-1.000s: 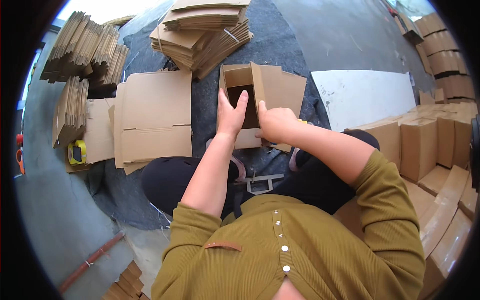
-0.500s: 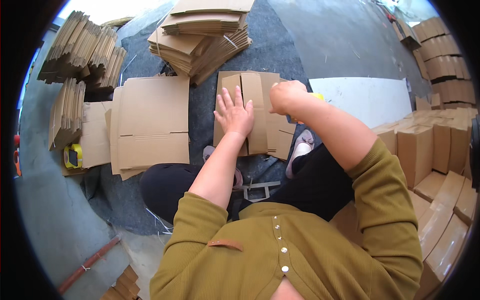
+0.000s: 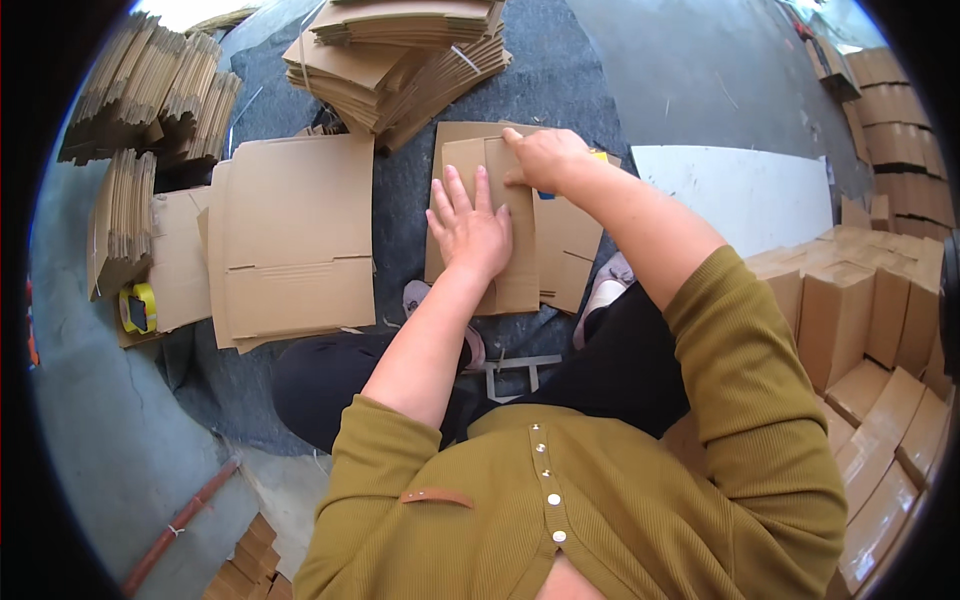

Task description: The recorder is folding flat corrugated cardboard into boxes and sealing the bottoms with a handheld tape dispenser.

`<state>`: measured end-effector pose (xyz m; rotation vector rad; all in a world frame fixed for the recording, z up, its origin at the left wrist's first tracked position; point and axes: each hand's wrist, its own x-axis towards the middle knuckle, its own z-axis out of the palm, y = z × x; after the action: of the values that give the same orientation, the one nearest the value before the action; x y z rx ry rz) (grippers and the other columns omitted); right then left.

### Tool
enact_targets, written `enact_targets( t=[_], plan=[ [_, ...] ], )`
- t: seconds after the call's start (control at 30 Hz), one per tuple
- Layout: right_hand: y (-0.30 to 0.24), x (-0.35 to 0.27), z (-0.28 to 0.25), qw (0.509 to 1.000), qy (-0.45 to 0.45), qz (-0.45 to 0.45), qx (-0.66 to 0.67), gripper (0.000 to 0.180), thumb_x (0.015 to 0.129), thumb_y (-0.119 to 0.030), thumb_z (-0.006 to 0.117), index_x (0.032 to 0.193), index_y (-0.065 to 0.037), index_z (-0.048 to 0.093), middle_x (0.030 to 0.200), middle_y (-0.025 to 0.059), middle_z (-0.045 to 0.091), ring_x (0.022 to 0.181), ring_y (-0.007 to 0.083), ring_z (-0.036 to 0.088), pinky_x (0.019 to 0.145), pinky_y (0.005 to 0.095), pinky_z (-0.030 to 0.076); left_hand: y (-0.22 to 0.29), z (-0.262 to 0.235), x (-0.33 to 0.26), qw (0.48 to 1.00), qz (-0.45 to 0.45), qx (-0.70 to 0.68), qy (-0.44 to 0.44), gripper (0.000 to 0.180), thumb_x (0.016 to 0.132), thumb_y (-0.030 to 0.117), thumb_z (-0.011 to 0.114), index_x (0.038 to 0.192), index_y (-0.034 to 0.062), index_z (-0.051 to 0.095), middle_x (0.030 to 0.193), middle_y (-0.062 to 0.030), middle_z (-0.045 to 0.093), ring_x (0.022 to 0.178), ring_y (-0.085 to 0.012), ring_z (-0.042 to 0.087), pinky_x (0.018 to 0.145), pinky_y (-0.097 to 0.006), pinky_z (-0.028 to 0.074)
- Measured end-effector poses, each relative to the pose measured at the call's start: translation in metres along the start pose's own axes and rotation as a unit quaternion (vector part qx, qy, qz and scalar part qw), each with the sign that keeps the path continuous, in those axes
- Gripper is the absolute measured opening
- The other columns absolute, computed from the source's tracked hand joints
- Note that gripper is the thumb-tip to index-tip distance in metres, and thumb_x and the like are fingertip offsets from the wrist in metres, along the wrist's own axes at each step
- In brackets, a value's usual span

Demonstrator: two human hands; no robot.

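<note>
Two hands press on one folded cardboard box (image 3: 520, 225) lying flat on the dark mat (image 3: 400, 215) in front of the person's knees. The left hand (image 3: 468, 225) lies palm down with its fingers spread and straight, gripping nothing, pinning the near left half of the box. The right hand (image 3: 545, 158) sits at about one o'clock from it, fingers curled down onto the far top edge; a bit of something yellow and blue shows just beyond the knuckles, but whether the hand holds it I cannot tell. The box runs lengthwise from six to twelve o'clock, away from the body, so its far end lies under the right hand and its near end by the left wrist; both hands touch it, the left covering more of it. At nine o'clock from the left hand lies a pile of flat box blanks (image 3: 295, 240), with a yellow tape measure (image 3: 137, 308) further out. At twelve o'clock rises a stack of flattened cartons (image 3: 400, 60), and at three o'clock a white board (image 3: 740, 190) and rows of made-up boxes (image 3: 860, 330).
</note>
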<state>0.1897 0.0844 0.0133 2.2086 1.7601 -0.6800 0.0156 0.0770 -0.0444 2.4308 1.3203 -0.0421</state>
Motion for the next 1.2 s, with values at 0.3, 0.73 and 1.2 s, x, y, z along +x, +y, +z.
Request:
enact_targets(
  t=[0.3, 0.73, 1.2],
  plan=[
    [0.025, 0.004, 0.009, 0.997, 0.058, -0.031, 0.038, 0.077, 0.086, -0.056, 0.066, 0.149, -0.018, 0.043, 0.119, 0.0163, 0.069, 0.113, 0.0338, 0.064, 0.094, 0.0436, 0.051, -0.024, -0.022, -0.037, 0.992, 0.12, -0.019, -0.019, 0.085, 0.092, 0.041, 0.063, 0.158, 0.0097, 0.019, 0.166, -0.0161, 0.01, 0.153, -0.0342, 0.008, 0.119, -0.058, 0.016],
    [0.017, 0.007, 0.01, 0.998, 0.04, -0.03, 0.024, 0.078, 0.085, -0.054, 0.068, 0.148, -0.017, 0.043, 0.121, 0.0163, 0.068, 0.112, 0.0337, 0.065, 0.095, 0.0429, 0.052, -0.039, -0.018, -0.067, 0.972, 0.214, -0.003, -0.093, 0.139, 0.051, 0.059, 0.091, 0.158, 0.0097, 0.017, 0.165, -0.0183, 0.005, 0.153, -0.0392, -0.001, 0.122, -0.053, 0.017],
    [0.01, 0.006, -0.017, 0.996, -0.001, -0.068, -0.05, 0.06, 0.076, -0.045, 0.082, 0.12, -0.007, 0.065, 0.117, 0.0123, 0.07, 0.109, 0.0279, 0.067, 0.091, 0.0392, 0.054, -0.019, -0.068, -0.036, 0.923, 0.205, 0.112, -0.306, 0.139, 0.058, 0.067, 0.084, 0.157, 0.0017, 0.012, 0.164, -0.0244, 0.0, 0.151, -0.0434, -0.003, 0.123, -0.047, 0.014]
  ],
)
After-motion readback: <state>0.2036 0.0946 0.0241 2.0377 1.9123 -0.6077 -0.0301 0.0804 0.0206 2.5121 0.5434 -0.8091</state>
